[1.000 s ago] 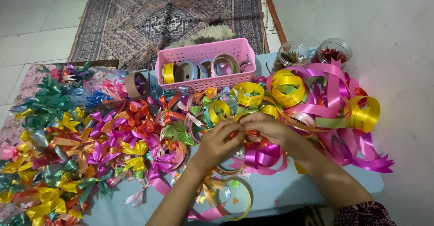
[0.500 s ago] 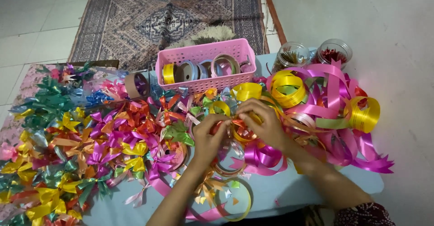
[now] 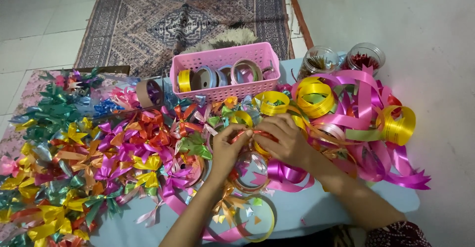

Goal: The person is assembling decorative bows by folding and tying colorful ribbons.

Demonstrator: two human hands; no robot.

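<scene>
Shifted closer together since the earlier frame: left hand (image 3: 228,148) and right hand (image 3: 283,139), now meeting fingertip to fingertip over the table's middle
Both closed in a pinch on one orange-red ribbon strip (image 3: 249,134), held taut between them, apparently to keep a fold in shape
Directly beneath: loose magenta ribbon loop (image 3: 286,173) and gold curls, within easy reach
Left of the hands: spread of finished bows (image 3: 99,163), kept apart from raw stock
Behind: pink basket (image 3: 222,71) storing ribbon rolls upright
Right: yellow ribbon coils (image 3: 314,93), two clear jars (image 3: 341,59) at the light-blue table (image 3: 316,210) edge
</scene>
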